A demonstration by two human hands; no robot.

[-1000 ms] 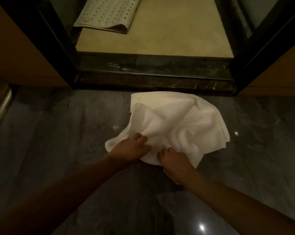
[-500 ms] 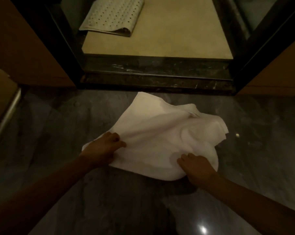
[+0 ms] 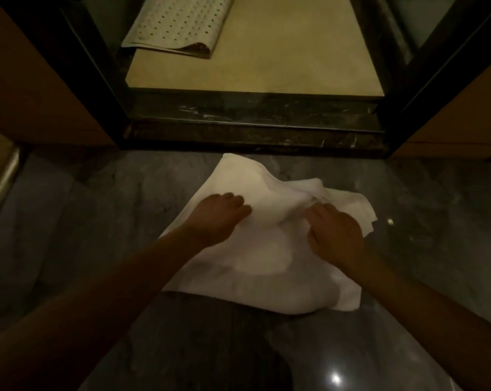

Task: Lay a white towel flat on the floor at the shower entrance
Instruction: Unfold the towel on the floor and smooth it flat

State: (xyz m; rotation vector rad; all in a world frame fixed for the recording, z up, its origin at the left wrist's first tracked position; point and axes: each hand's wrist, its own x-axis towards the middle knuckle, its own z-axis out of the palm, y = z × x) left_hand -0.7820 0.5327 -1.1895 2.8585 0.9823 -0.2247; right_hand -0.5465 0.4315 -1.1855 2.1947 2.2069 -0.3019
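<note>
A white towel (image 3: 255, 266) lies rumpled and partly folded over itself on the dark marble floor (image 3: 97, 235), just in front of the black shower threshold (image 3: 252, 131). Its far corner almost reaches the threshold. My left hand (image 3: 219, 218) is on the towel's middle left with fingers curled into the cloth, gripping a fold. My right hand (image 3: 334, 232) is on the middle right, fingers bent and pinching a raised fold. A ridge of cloth stands up between the two hands.
Beyond the threshold is the beige shower floor (image 3: 281, 52) with a perforated bath mat (image 3: 179, 24) folded at the back left. Dark door frames (image 3: 92, 66) and brown walls flank the opening. A metal bar (image 3: 2, 187) runs along the left edge.
Both hands moved forward from the towel's near edge onto its middle and closer together. The near part of the towel now lies spread toward me on the floor.
</note>
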